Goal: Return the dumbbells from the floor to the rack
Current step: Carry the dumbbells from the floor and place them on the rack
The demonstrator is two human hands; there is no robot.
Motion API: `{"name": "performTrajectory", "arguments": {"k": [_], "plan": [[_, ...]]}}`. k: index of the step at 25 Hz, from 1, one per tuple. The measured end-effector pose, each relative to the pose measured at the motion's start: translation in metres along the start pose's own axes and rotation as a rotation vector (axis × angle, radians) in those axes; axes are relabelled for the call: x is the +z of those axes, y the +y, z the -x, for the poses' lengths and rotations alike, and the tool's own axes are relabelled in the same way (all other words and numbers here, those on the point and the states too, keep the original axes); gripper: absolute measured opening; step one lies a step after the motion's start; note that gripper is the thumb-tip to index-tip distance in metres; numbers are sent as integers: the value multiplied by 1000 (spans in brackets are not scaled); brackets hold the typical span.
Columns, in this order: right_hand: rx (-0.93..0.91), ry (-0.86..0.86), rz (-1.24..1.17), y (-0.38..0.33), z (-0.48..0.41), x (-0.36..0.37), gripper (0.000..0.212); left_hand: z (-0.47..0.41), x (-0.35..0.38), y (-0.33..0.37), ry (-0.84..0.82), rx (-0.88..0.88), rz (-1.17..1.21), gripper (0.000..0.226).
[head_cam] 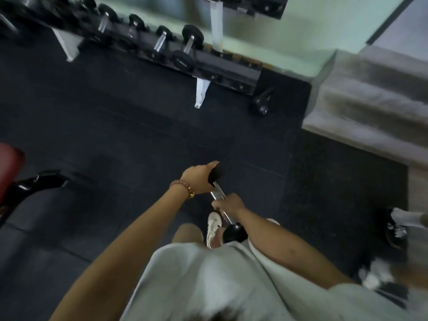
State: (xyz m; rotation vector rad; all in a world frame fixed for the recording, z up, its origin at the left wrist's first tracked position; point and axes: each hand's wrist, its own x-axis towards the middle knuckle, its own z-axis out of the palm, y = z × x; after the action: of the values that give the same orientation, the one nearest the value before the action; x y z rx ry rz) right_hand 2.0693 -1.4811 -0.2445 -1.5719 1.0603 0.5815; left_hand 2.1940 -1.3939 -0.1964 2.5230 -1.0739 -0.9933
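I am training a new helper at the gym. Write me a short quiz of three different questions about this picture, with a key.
1. True or false: the dumbbell lies on the floor.
2. Which hand holds the metal handle: left hand or right hand?
3. Multiple choice: what stands on the floor beside the end of the rack? A) a kettlebell B) a ball C) a bottle

Key: 1. False, both hands carry it above the floor. 2. Right hand; the left hand cups the far head. 3. A
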Motion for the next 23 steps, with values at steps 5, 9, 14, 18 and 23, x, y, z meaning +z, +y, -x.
{"name": "performTrajectory", "arguments": {"k": [5,9,14,18,23], "plan": [[106,55,-159,-71,-45,1,16,-57,-39,-50,99,65,415,58],[121,138,-316,-144,-89,4,11,-111,-95,-74,133,117,541,51],[75,306,-500,-237,-132,-20,9,-183,-149,-94,-39,-30,806,110],[135,367,-585,-282,-184,-33,20,-254,-189,-85,-126,-73,1091,86],[145,399,-617,-367,-276,-92,23,-381,-253,-82,-162,-90,1130,75]]}}
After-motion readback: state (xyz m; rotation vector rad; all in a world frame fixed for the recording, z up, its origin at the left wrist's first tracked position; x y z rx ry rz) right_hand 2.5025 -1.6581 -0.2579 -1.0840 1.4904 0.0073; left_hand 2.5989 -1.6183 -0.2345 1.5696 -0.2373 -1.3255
